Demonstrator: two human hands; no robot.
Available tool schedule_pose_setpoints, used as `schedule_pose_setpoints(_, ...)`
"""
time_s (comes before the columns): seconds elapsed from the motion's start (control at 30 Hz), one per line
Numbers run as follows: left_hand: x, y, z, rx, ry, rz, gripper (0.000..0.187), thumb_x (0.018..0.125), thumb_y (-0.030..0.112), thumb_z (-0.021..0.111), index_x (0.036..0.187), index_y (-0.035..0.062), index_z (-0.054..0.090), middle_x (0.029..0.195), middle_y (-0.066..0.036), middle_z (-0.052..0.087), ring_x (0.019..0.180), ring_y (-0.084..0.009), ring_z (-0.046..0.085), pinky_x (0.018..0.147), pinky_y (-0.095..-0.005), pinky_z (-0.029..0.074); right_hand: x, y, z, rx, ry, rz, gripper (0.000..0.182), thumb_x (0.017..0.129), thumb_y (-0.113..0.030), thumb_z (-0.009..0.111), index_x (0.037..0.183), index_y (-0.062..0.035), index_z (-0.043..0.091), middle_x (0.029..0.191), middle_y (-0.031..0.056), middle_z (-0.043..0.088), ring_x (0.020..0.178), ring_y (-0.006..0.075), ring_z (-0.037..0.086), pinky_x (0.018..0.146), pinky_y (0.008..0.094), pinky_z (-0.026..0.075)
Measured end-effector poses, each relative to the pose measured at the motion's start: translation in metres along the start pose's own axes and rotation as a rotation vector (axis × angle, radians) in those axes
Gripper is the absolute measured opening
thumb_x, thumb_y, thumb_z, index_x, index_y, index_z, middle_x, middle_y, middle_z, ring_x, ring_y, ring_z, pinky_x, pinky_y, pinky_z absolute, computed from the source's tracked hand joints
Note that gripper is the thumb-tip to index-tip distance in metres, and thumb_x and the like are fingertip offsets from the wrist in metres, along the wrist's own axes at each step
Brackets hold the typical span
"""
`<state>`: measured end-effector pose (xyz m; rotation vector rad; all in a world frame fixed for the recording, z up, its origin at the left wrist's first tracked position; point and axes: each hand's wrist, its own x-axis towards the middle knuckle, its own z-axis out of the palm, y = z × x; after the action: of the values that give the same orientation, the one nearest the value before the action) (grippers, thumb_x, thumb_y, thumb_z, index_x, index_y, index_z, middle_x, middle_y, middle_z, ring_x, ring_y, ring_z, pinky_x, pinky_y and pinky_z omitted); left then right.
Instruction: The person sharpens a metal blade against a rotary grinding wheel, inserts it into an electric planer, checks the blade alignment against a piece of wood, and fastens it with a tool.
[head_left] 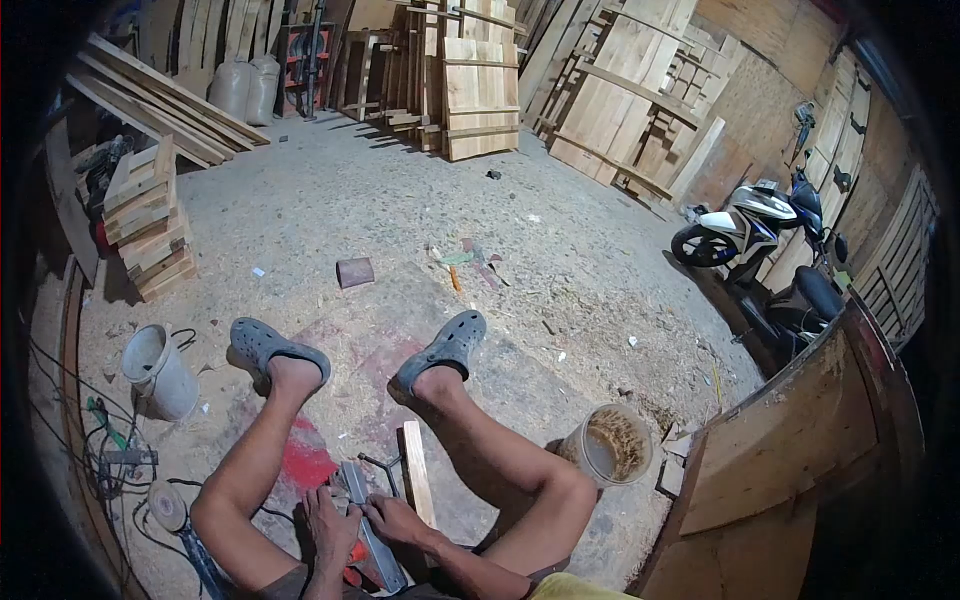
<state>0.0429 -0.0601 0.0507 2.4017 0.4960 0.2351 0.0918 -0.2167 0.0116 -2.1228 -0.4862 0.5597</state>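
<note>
One long metal tool [383,560] is lying low before me, my left grip [330,522] sitting at its left side and my right grip [396,521] resting by its upper face. Whether either is pinching anything, I am unable to tell. I am judging that holding it steady and keeping clear of its edges matter most. Just beyond, a wooden strip [416,470] is lying rightward; farther, a pale bucket [172,392] is standing.

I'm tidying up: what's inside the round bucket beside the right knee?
The bucket appears to hold tan, sawdust-like bits; anything beneath them is covered and can't be seen.
</note>
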Motion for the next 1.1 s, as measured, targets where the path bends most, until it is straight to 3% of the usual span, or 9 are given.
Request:
schedule_pose_setpoints(0.47, 0.0, -0.003, 0.001, 0.005, 0.006, 0.017, 0.046, 0.072, 0.016, 0.077, 0.108, -0.0044, 0.056, 0.11, -0.024, 0.055, 0.113, -0.0437, 0.053, 0.099, -0.0549, 0.043, -0.002, -0.004, 0.0, 0.074, 0.03, 0.032, 0.035, 0.105, -0.028, 0.054, 0.108, 0.0046, 0.064, 0.101, 0.0315, 0.068, 0.098, 0.0507, 0.066, 0.086, 0.0557, 0.051)
schedule_pose_setpoints(0.67, 0.001, -0.004, 0.0, 0.014, 0.002, 0.005, 0.049, 0.072, 0.017, 0.079, 0.11, -0.0048, 0.056, 0.111, -0.025, 0.055, 0.113, -0.0442, 0.053, 0.1, -0.0545, 0.043, 0.0, 0.008, 0.008, 0.038, 0.062, -0.052, 0.034, 0.105, -0.029, 0.054, 0.109, 0.0027, 0.065, 0.096, 0.0296, 0.069, 0.093, 0.0491, 0.067, 0.084, 0.0532, 0.052)
schedule_pose_setpoints(0.73, 0.001, 0.001, -0.005, 0.016, -0.018, 0.006, 0.05, 0.073, 0.017, 0.08, 0.11, -0.005, 0.056, 0.112, -0.025, 0.055, 0.114, -0.0444, 0.053, 0.101, -0.0544, 0.043, -0.003, -0.003, 0.0, 0.151, 0.023, 0.037, 0.033, 0.104, -0.027, 0.058, 0.108, 0.0046, 0.065, 0.099, 0.0308, 0.067, 0.096, 0.0472, 0.067, 0.085, 0.0518, 0.052)
schedule_pose_setpoints(0.83, 0.001, 0.005, -0.006, 0.001, -0.028, -0.028, 0.05, 0.073, 0.016, 0.08, 0.111, -0.005, 0.056, 0.113, -0.025, 0.055, 0.115, -0.0444, 0.053, 0.102, -0.0543, 0.043, 0.0, -0.005, 0.0, 0.053, 0.026, 0.011, 0.033, 0.103, -0.027, 0.059, 0.108, 0.0047, 0.064, 0.097, 0.0293, 0.067, 0.092, 0.0439, 0.068, 0.084, 0.05, 0.052)
schedule_pose_setpoints(1.1, 0.0, 0.003, -0.005, 0.018, -0.029, -0.017, 0.048, 0.072, 0.014, 0.08, 0.11, -0.0043, 0.056, 0.11, -0.025, 0.056, 0.114, -0.0443, 0.053, 0.101, -0.0539, 0.043, -0.003, -0.003, 0.003, 0.096, 0.019, 0.033, 0.035, 0.105, -0.029, 0.056, 0.108, 0.0051, 0.064, 0.098, 0.0295, 0.068, 0.093, 0.0455, 0.068, 0.083, 0.0515, 0.052)
